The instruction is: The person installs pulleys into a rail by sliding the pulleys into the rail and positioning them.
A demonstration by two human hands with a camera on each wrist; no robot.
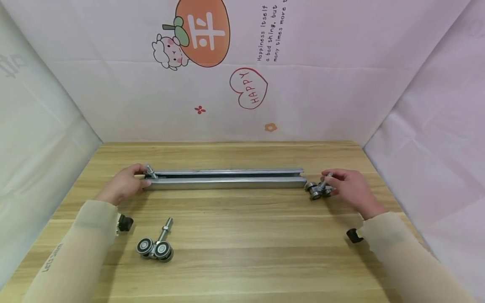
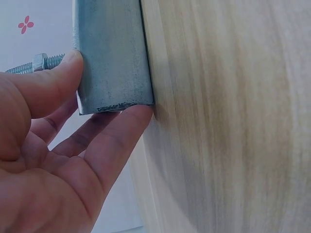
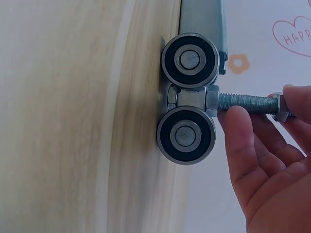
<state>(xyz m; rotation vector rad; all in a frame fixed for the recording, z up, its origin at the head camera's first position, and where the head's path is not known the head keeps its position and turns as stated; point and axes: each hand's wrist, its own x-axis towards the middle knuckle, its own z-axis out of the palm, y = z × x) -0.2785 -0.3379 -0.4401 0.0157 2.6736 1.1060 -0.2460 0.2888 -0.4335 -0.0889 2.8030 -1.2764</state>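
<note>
A metal channel track [image 1: 227,184] lies across the table, its slot facing up. My left hand [image 1: 126,184] holds the track's left end; in the left wrist view the thumb is on the upper edge and a fingertip is at the cut end [image 2: 116,104]. A threaded bolt [image 1: 150,171] sticks up from the slot there, its lower part hidden inside. At the right end, my right hand [image 1: 352,189] pinches the upright bolt [image 3: 248,103] of a roller trolley [image 3: 189,97]. The trolley's leading wheels are right at the track's open end.
Another roller trolley [image 1: 155,248] lies on the wooden table [image 1: 246,244] at the front left, its bolt leaning up to the right. White printed cloth [image 1: 322,84] walls in the back and both sides.
</note>
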